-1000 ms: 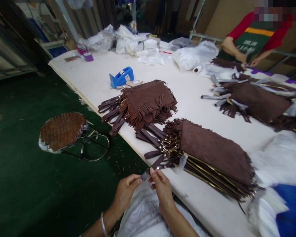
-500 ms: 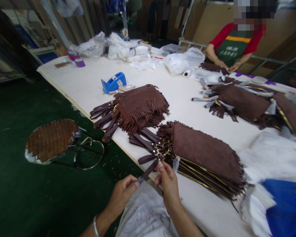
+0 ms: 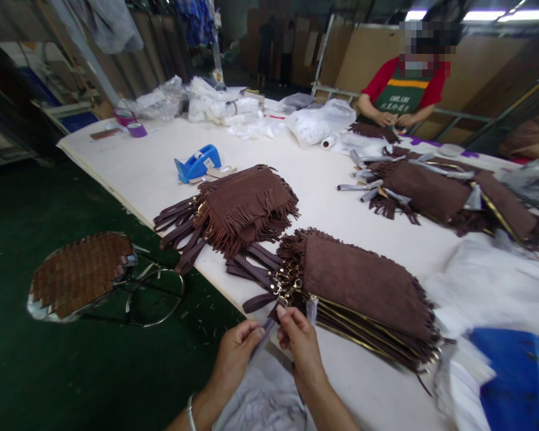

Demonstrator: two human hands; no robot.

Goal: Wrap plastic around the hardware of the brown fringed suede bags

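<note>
My left hand [image 3: 236, 358] and my right hand [image 3: 299, 344] both pinch a thin brown strap [image 3: 269, 323] at the near edge of the white table [image 3: 161, 173]. The strap runs from the gold clasps of a stack of brown fringed suede bags [image 3: 363, 287] lying right in front of me. A white tissue sheet [image 3: 265, 401] lies on my lap below the hands. A second pile of fringed bags [image 3: 242, 206], straps hanging over the table edge, sits further left.
A blue tape dispenser [image 3: 196, 163] stands behind the second pile. Purple tape rolls [image 3: 137, 129] and plastic bags [image 3: 317, 123] lie at the far end. Another person in a red shirt and green apron [image 3: 402, 93] works on wrapped bags [image 3: 431, 191] across the table. A woven-seat stool [image 3: 83, 275] stands on the green floor.
My view has tilted up and shifted. Both hands have kept their pinch on the strap and moved closer together near the clasps of the nearest stack.
</note>
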